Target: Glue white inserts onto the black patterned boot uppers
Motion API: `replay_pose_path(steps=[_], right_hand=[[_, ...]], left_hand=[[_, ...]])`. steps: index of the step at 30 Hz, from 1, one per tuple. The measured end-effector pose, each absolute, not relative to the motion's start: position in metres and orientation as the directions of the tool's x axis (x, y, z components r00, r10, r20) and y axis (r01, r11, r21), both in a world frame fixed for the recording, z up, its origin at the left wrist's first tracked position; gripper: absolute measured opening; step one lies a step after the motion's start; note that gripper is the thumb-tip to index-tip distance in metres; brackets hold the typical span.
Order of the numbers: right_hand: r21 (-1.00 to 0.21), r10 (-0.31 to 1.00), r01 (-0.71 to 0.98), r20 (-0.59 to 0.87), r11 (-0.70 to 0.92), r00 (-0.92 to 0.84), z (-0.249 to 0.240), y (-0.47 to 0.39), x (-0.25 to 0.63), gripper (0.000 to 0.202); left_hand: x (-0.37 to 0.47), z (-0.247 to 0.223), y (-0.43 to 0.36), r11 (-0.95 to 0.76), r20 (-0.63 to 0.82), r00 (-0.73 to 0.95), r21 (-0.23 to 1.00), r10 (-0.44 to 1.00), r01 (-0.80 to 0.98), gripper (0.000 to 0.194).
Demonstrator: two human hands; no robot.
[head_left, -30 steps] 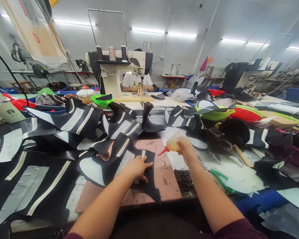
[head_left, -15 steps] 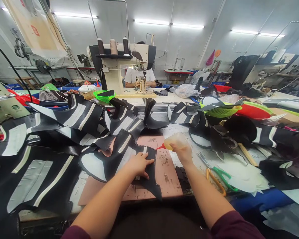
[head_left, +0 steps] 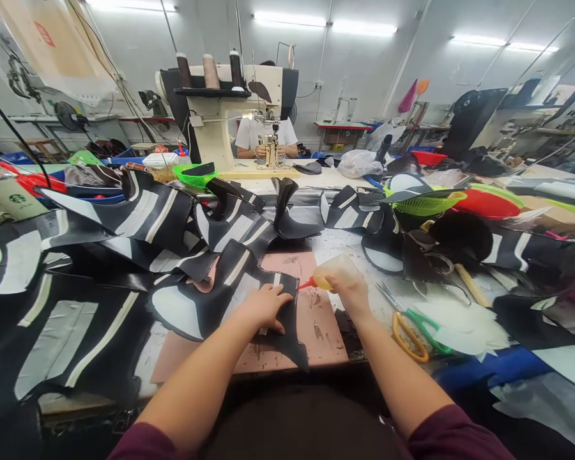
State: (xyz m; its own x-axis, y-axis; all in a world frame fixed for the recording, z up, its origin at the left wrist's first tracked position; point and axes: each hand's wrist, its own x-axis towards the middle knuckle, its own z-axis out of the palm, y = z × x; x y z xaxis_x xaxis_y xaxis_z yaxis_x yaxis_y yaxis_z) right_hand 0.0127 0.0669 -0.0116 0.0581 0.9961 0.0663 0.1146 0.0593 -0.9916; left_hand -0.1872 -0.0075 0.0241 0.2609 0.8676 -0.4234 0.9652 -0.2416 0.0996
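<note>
My left hand (head_left: 267, 305) lies on a black shoe-upper piece (head_left: 225, 281) with white strips and a pale patch, its fingers spread and pressing it down. This piece rests on a pinkish board (head_left: 316, 326) at the table's front. My right hand (head_left: 351, 289) is wrapped round a translucent squeeze bottle (head_left: 326, 271) holding yellowish liquid. The bottle lies tilted to the left, and its red nozzle (head_left: 306, 283) meets the right edge of the black piece, just beside my left fingers.
Similar black pieces (head_left: 76, 338) are heaped to the left and behind. Orange-handled scissors (head_left: 409, 338) and green-handled scissors (head_left: 426, 329) lie right, by white sheets (head_left: 464, 319). A sewing machine (head_left: 225, 134) stands behind, with a person (head_left: 244, 137) beyond it.
My view has tilted down slightly. The nozzle tip has slid a little toward me along the edge of the black piece. My left hand stays in place on it.
</note>
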Motion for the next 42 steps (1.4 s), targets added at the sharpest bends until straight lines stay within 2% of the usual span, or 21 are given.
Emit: replay_pose_path(steps=[4, 9, 13, 23, 31, 42], right_hand=[[-0.996, 0.999, 0.089, 0.006, 0.002, 0.04, -0.014, 0.051, 0.018, 0.054], [-0.991, 0.999, 0.133, -0.03, -0.032, 0.02, -0.015, 0.03, 0.025, 0.055], [-0.987, 1.0, 0.162, -0.007, -0.006, -0.007, -0.018, 0.018, 0.033, 0.059], [-0.954, 0.981, 0.239, 0.153, 0.178, -0.121, -0.014, 0.0, 0.052, 0.057], [-0.95, 0.982, 0.264, 0.133, 0.165, -0.136, -0.003, -0.006, 0.063, 0.06], [-0.969, 0.982, 0.191, 0.13, 0.155, -0.138, -0.031, 0.014, 0.056, 0.06]], left_hand=[[-0.186, 0.022, -0.007, -0.258, -0.402, 0.271, 0.087, 0.874, 0.962, 0.072], [-0.185, 0.02, -0.006, -0.273, -0.414, 0.284, 0.087, 0.865, 0.958, 0.073], [-0.184, 0.019, -0.006, -0.255, -0.429, 0.267, 0.086, 0.863, 0.963, 0.075], [-0.185, 0.014, -0.004, -0.272, -0.421, 0.283, 0.086, 0.862, 0.958, 0.076], [-0.185, 0.014, -0.004, -0.267, -0.426, 0.285, 0.103, 0.858, 0.958, 0.077], [-0.185, 0.014, -0.005, -0.273, -0.417, 0.285, 0.09, 0.863, 0.958, 0.077]])
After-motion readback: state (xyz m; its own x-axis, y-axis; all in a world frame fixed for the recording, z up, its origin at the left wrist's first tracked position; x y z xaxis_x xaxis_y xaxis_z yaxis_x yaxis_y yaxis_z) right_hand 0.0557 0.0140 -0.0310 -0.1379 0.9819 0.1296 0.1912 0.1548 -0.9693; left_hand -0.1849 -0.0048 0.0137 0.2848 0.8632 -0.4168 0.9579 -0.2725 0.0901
